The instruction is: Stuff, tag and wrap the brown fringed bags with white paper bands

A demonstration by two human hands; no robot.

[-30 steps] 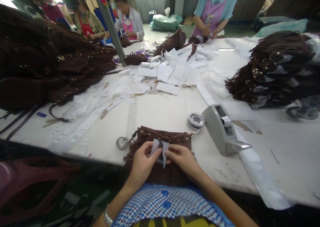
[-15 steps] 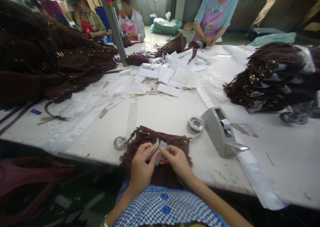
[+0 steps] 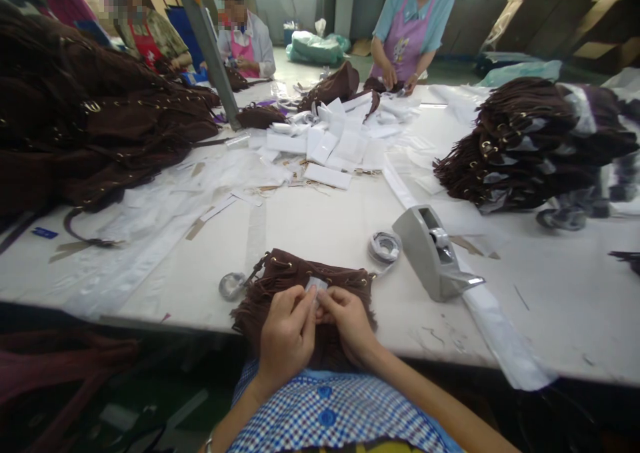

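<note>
A dark brown fringed bag [image 3: 345, 278] with gold eyelets lies at the table's front edge, close to my body. Over its front, my left hand [image 3: 287, 326] pinches a small piece of whitish wrapping [image 3: 317, 284], possibly thin foam or paper. From the other side my right hand [image 3: 347, 316] grips the same piece, fingertips nearly meeting the left ones. What lies inside the wrapping is hidden by my fingers. A wrapped roll of strap [image 3: 233, 286] sits left of the bag, and another wrapped coil [image 3: 384, 248] sits to its right.
A grey tape dispenser [image 3: 433, 253] stands right of the bag. Stacked fringed bags [image 3: 525, 146] rise at the right, a heap of brown bags [image 3: 125, 120] at the left. White paper pieces [image 3: 340, 140] cover the middle. Several co-workers, one in a purple apron [image 3: 404, 36], are across the table.
My hands have closed in around the wrapping, which is now folded smaller between my fingers. The whole view has shifted slightly, so the table's things appear further left.
</note>
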